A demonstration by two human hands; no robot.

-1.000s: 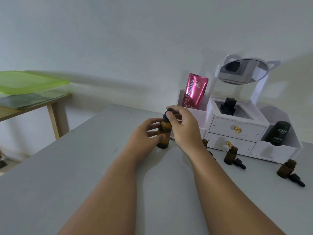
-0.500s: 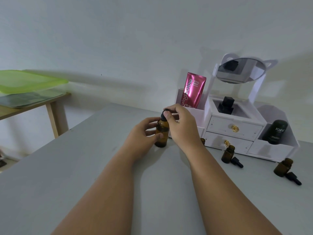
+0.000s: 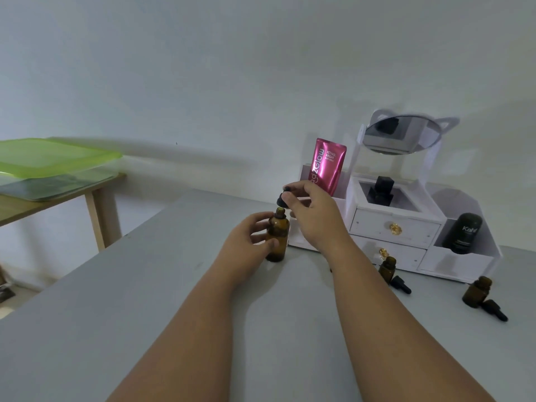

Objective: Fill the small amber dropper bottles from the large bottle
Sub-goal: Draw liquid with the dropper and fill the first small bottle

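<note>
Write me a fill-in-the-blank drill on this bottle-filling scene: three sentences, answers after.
1. The right hand holds the black cap just ____ the large amber bottle.
2. The left hand grips that bottle, which stands ____ on the table.
3. The pink tube stands in the ____ compartment of the white organizer.

Missing words: above; upright; left

The large bottle is amber, its cap black. Grey counter; white organiser with gold knobs; pink tube; green lid.
</note>
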